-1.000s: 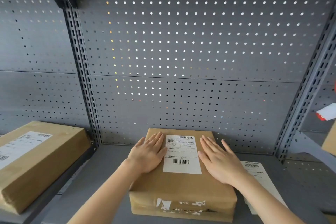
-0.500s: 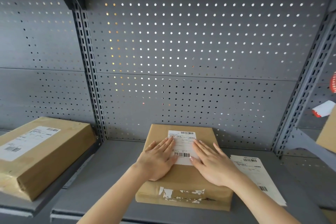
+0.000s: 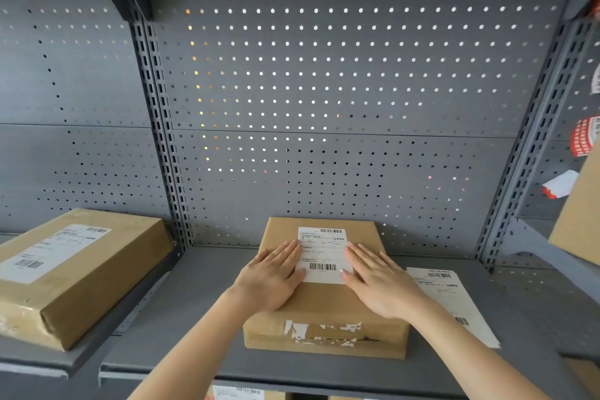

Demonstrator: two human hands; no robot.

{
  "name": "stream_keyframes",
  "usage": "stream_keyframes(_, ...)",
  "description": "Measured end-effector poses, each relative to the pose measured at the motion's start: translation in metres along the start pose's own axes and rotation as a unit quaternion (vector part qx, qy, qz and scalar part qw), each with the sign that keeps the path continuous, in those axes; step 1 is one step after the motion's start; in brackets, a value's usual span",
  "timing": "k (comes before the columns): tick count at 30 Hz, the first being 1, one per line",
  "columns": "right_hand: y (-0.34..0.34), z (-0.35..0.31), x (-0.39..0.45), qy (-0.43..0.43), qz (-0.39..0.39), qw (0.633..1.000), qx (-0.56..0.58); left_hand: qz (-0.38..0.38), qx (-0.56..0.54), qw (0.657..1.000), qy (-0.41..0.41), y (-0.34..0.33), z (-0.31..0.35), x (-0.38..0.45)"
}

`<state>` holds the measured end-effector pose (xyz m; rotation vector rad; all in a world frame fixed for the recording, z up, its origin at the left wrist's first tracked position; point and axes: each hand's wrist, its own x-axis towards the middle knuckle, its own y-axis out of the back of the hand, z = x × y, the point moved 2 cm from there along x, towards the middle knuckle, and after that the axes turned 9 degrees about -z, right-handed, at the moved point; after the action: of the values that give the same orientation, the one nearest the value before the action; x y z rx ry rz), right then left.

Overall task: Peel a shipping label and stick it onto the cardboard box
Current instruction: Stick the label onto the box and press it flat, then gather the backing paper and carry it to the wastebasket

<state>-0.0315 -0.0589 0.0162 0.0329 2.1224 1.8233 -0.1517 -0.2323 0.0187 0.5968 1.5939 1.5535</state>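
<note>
Pressing flat, splayed fingers (image 3: pixel 285 253) of both hands flank the upright shipping label (image 3: pixel 323 255) atop the cardboard box (image 3: pixel 324 302).

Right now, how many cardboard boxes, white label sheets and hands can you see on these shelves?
Cardboard boxes: 3 (centre box, left box, a box partly cut off at the right edge)
White label sheets: 3 (on centre box, on left box, loose sheet)
Hands: 2 (left hand, right hand)
Total: 8

Both flat hands (image 3: pixel 324 279) on label (image 3: pixel 323 256) atop cardboard box (image 3: pixel 324 328)
</note>
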Motion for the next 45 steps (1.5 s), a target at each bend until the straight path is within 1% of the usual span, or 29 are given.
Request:
stream_keyframes(6, 0.001, -0.001, -0.002, -0.002, -0.005, 1.0, -0.001, -0.013, 0.008, 1.0, -0.002, 0.003, 0.002, -0.002)
stream_keyframes(14, 0.0, 0.0, -0.002, -0.004, 0.005, 1.0, 0.002, -0.013, -0.003, 1.0, 0.002, 0.002, 0.002, -0.002)
stream_keyframes(19, 0.0, 0.0, 0.0, -0.005, 0.002, 1.0, 0.005, -0.029, 0.042, 0.999, 0.003, 0.006, 0.006, -0.003)
stream_keyframes(21, 0.002, 0.001, -0.002, -0.003, 0.015, 1.0, 0.018, -0.028, 0.049, 0.998, 0.002, 0.007, 0.006, -0.004)
stream_keyframes(24, 0.01, 0.008, -0.005, -0.006, 0.051, 0.998, 0.036, -0.001, 0.014, 1.0, 0.003, 0.012, 0.009, -0.001)
stream_keyframes(28, 0.024, 0.027, -0.015, -0.027, 0.088, 0.995, 0.031, 0.047, -0.015, 0.999, -0.022, 0.022, 0.031, 0.011)
stream_keyframes(30, 0.029, 0.042, -0.025, -0.048, 0.095, 0.994, 0.032, 0.059, -0.015, 0.997, -0.045, 0.026, 0.051, 0.019)
stream_keyframes(38, 0.018, 0.095, -0.056, -0.111, 0.091, 0.989, 0.019, 0.05, -0.018, 0.992, -0.111, 0.018, 0.123, 0.053)
stream_keyframes(45, -0.006, 0.118, -0.051, -0.148, 0.104, 0.984, -0.012, 0.025, -0.025, 0.992, -0.125, 0.011, 0.144, 0.067)
